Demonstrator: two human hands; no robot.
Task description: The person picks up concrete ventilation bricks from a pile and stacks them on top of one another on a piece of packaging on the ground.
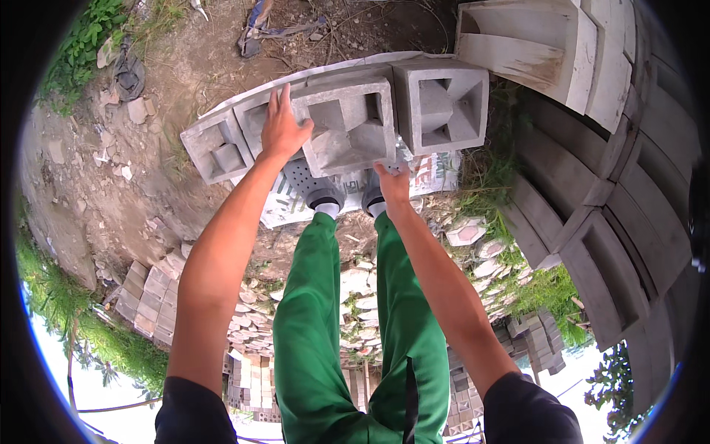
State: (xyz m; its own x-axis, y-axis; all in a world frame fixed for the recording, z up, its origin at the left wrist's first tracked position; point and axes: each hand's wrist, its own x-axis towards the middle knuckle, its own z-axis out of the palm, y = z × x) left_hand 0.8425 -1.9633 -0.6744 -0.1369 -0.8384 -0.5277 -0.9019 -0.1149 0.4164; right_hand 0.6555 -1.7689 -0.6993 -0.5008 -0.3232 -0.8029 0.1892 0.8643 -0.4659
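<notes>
Left hand (282,137) of mine is at the left side of a grey concrete block (347,122), its thumb set wide apart from its fingers; the thumb reaches the block's left edge, and the fingers point up near its top left corner. My right hand (394,185) is at the same block's lower right, thumb by the bottom edge. Some of its fingers are out of my sight, so I cannot tell how far it closes or whether it grips.

The block lies between my two hands, in front of my feet, its hollow face toward me. Just to its right is a second block (464,78), also hollow; to its left, partly behind my left hand and arm, are two more blocks (196,144). They line up along a white printed sheet (444,181) spread over the dirt (177,81). I stand in grey shoes (302,177) and green trousers (314,296), the shoes partly covered by the block. Larger concrete pieces (584,152) are piled up on my right.
</notes>
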